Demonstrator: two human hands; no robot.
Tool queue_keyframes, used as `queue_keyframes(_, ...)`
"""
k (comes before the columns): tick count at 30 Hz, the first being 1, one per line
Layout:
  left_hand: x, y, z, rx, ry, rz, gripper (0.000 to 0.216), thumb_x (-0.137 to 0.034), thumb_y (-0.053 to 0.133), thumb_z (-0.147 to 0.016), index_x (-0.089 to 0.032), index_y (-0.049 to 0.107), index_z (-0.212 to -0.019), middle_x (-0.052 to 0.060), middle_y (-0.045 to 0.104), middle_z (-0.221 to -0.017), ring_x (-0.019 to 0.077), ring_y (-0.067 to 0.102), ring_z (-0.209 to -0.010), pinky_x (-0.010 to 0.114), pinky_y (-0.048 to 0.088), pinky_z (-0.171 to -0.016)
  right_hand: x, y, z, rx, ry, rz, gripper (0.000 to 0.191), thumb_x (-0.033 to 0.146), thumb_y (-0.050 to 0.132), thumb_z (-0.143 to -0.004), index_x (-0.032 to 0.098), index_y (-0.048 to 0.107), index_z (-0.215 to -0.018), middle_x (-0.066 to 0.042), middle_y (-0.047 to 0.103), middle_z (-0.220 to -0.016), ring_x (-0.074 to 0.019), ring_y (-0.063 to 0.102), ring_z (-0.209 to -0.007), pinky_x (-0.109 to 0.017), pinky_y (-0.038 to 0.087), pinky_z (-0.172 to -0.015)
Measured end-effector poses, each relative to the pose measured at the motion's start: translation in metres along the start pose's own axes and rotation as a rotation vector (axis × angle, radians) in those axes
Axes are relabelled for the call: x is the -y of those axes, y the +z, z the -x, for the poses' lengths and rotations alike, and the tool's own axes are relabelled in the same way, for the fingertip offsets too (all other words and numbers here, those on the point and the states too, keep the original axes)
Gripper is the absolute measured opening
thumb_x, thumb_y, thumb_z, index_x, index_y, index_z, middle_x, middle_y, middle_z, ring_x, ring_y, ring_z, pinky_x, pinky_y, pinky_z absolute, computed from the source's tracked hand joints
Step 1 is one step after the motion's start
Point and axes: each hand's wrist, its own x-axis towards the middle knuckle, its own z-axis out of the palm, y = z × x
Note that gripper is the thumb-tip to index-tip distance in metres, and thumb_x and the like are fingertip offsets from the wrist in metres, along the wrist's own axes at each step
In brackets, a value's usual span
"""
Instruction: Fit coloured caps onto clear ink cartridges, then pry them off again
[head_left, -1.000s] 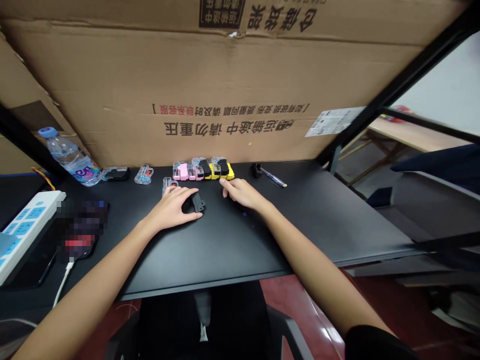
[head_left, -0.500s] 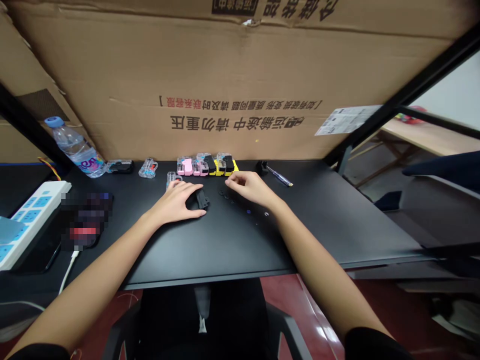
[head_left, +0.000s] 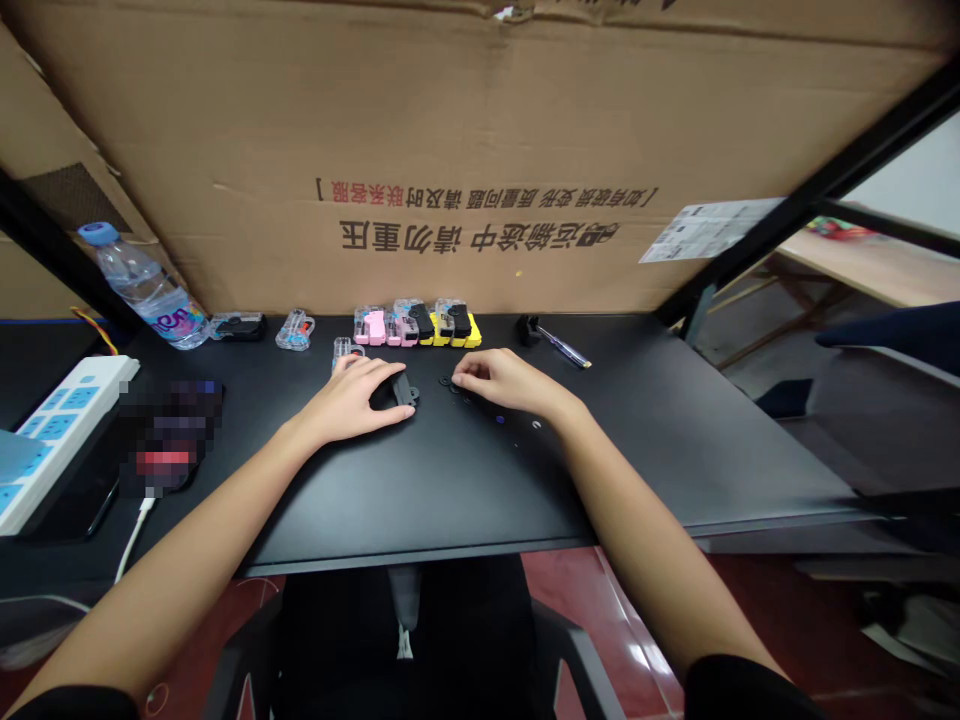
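A cardboard sheet [head_left: 480, 120] printed with upside-down characters backs a black desk [head_left: 675, 430]. At the sheet's foot, near its middle, stands a row of pink, yellow and black gadgets [head_left: 417, 324]. A screwdriver [head_left: 559, 345] lies below its right part. A water bottle [head_left: 142, 290] leans at its left end, and a white power strip [head_left: 60, 430] lies further out from that end.

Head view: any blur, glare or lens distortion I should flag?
Head view: the wide lens stretches the corners and splays the desk outward; light is soft and even, without harsh glare; the left hand, the right hand and the cardboard print look sharp; a pixelated patch masks something beside the power strip.
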Motion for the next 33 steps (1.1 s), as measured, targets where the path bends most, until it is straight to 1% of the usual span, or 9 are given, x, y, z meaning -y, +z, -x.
queue_keyframes(3, 0.0, 0.0, 0.0, 0.002, -0.006, 0.006, 0.063, -0.061, 0.071, -0.096, -0.024, 0.065, -0.146, 0.011, 0.074, -0.131, 0.0334, 0.063, -0.128, 0.058, 0.027, -0.129, -0.003, 0.001, -0.002, 0.033, 0.025, -0.044, 0.019, 0.037, 0.078, -0.087, 0.018, 0.077, -0.091, -0.003, 0.073, -0.077, -0.0172, 0.062, -0.068, -0.03, 0.047, -0.067)
queue_keyframes(8, 0.0, 0.0, 0.0, 0.004, -0.006, 0.007, 0.063, -0.061, 0.071, -0.096, -0.024, 0.064, -0.147, 0.011, 0.073, -0.132, 0.0325, 0.064, -0.127, 0.057, 0.026, -0.129, -0.004, 0.001, -0.001, 0.051, -0.006, -0.096, 0.018, 0.035, 0.079, -0.083, 0.019, 0.075, -0.089, -0.003, 0.072, -0.079, -0.0176, 0.063, -0.071, -0.031, 0.05, -0.069)
queue_keyframes(14, -0.001, 0.0, 0.0, 0.013, -0.011, 0.005, 0.063, -0.061, 0.069, -0.096, -0.025, 0.063, -0.148, 0.01, 0.072, -0.134, 0.0317, 0.063, -0.128, 0.056, 0.025, -0.13, 0.011, 0.0, 0.001, 0.061, -0.051, -0.24, 0.029, 0.048, 0.081, -0.083, 0.02, 0.073, -0.086, -0.004, 0.073, -0.079, -0.0193, 0.066, -0.074, -0.034, 0.054, -0.073)
queue_keyframes(16, -0.001, 0.0, 0.001, 0.012, -0.009, 0.002, 0.066, -0.061, 0.069, -0.096, -0.023, 0.061, -0.149, 0.011, 0.073, -0.133, 0.0319, 0.064, -0.128, 0.056, 0.026, -0.129, 0.02, 0.004, 0.001, 0.044, -0.072, -0.337, 0.033, 0.051, 0.082, -0.082, 0.02, 0.075, -0.091, -0.005, 0.075, -0.083, -0.0203, 0.069, -0.078, -0.036, 0.056, -0.078)
queue_keyframes(19, 0.001, 0.001, 0.001, 0.01, 0.005, 0.009, 0.077, -0.062, 0.075, -0.091, -0.023, 0.055, -0.154, 0.014, 0.072, -0.136, 0.0331, 0.063, -0.129, 0.056, 0.027, -0.128, 0.031, 0.016, -0.001, 0.029, -0.072, -0.49, 0.039, 0.052, 0.084, -0.08, 0.019, 0.078, -0.101, -0.005, 0.077, -0.085, -0.0208, 0.071, -0.081, -0.038, 0.058, -0.083)
queue_keyframes(21, 0.003, 0.002, 0.002, 0.007, 0.02, 0.013, 0.081, -0.06, 0.078, -0.088, -0.024, 0.053, -0.156, 0.014, 0.071, -0.138, 0.0338, 0.063, -0.13, 0.057, 0.027, -0.127, 0.035, 0.026, -0.002, 0.037, -0.048, -0.567, 0.041, 0.052, 0.085, -0.08, 0.018, 0.079, -0.103, -0.005, 0.077, -0.083, -0.0202, 0.071, -0.078, -0.038, 0.058, -0.083)
queue_keyframes(23, 0.005, 0.003, 0.002, 0.002, 0.03, 0.015, 0.079, -0.057, 0.078, -0.088, -0.025, 0.053, -0.155, 0.013, 0.072, -0.136, 0.0339, 0.064, -0.128, 0.058, 0.026, -0.127, 0.037, 0.034, -0.003, 0.037, -0.022, -0.619, 0.041, 0.052, 0.086, -0.08, 0.017, 0.08, -0.101, -0.004, 0.076, -0.08, -0.0191, 0.07, -0.075, -0.037, 0.058, -0.081)
queue_keyframes(27, 0.005, 0.004, 0.001, -0.013, 0.055, 0.008, 0.076, -0.055, 0.078, -0.09, -0.023, 0.054, -0.154, 0.013, 0.072, -0.133, 0.0329, 0.065, -0.126, 0.057, 0.027, -0.127, 0.036, 0.044, -0.005, 0.028, 0.015, -0.67, 0.04, 0.052, 0.087, -0.078, 0.017, 0.08, -0.097, -0.003, 0.075, -0.078, -0.0177, 0.067, -0.072, -0.035, 0.056, -0.077)
queue_keyframes(33, 0.0, 0.001, 0.001, -0.024, 0.085, -0.001, 0.069, -0.05, 0.078, -0.091, -0.025, 0.058, -0.152, 0.011, 0.07, -0.136, 0.0314, 0.064, -0.125, 0.053, 0.03, -0.124, 0.034, 0.044, -0.006, 0.015, 0.022, -0.652, 0.034, 0.048, 0.087, -0.078, 0.018, 0.079, -0.092, -0.002, 0.075, -0.08, -0.0166, 0.066, -0.071, -0.034, 0.056, -0.076)
